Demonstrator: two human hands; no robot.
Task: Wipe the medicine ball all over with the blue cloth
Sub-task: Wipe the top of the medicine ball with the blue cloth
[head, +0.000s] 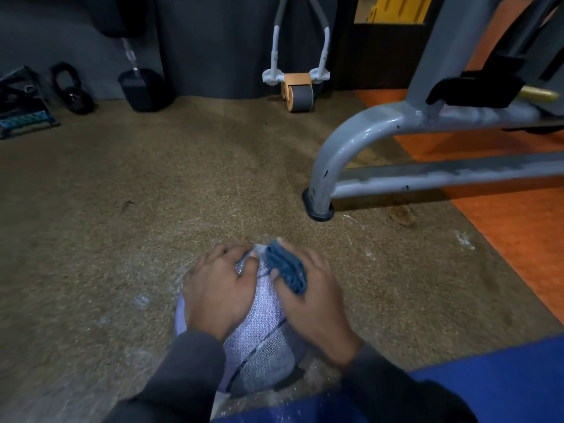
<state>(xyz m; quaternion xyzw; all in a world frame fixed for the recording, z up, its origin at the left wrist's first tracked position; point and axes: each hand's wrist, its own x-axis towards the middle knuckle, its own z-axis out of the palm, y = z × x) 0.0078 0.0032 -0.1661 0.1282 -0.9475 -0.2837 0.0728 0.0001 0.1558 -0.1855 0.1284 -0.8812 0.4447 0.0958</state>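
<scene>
A: status? where was the ball (262, 325)?
B: on the floor (152, 193). left hand (218, 293) lay spread flat on it, steadying. right hand (311, 296) gripped the bunched cloth (287, 268) near the top. probably mid-wipe; underside apparently not yet reached

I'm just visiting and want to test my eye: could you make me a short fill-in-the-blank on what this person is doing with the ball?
1. The right hand holds a folded cloth coloured ____.
2. The left hand rests on the ____.
3. The ball sits on the ____, not a table.
4. The ab roller by the wall has an ____ wheel.

Missing words: blue; medicine ball; floor; orange
</scene>
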